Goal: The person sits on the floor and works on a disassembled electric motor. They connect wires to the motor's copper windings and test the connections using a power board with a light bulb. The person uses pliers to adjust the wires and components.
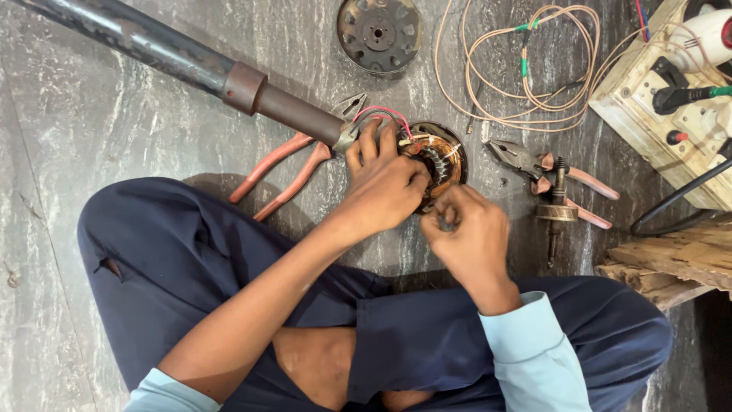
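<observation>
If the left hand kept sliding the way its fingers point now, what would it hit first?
Probably the dark pipe's metal end: the left hand rests on the copper-wound stator, fingers pointing up-frame at that tip and the red wire.

Left hand [383,185] covers most of stator [441,160]. Right hand [467,233] fingertips curl over something too small to tell. Pipe [175,61] cut off top-left.

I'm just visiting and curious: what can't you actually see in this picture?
Head view:
- Near half of the motor stator: covered by the left hand.
- What the right hand pinches: hidden inside its fingers.
- The switchboard: cut off by the right edge.
- The dark pipe: upper end cut off at the top edge.
</observation>
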